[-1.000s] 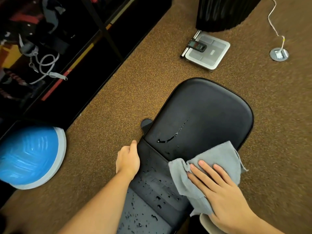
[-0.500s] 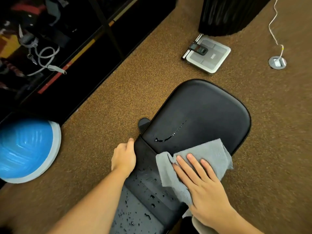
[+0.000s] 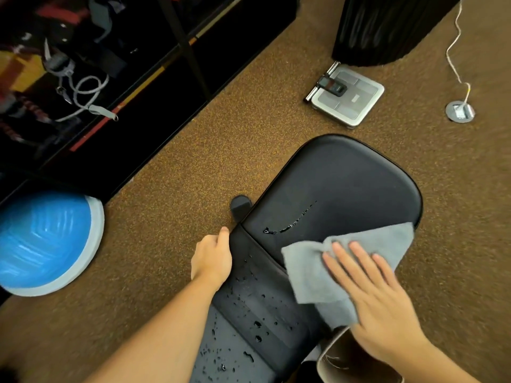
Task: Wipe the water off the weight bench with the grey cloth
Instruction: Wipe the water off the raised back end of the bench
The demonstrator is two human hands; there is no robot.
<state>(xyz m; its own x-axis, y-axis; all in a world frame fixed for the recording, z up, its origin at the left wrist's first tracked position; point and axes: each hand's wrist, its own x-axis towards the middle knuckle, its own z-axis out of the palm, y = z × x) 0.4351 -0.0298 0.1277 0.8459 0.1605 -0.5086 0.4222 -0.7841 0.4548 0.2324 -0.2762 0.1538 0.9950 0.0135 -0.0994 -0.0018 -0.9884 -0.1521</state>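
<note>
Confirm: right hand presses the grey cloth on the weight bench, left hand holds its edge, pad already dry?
Not dry: head view shows a water streak and droplets on the weight bench. The rest holds: right hand on the grey cloth, left hand holding the edge.

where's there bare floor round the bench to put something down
Bare carpet lies between the blue dome and the left hand, and right of the weight bench, this side of the floor socket. Crowded past the bench's far end: scale and black bin.
</note>
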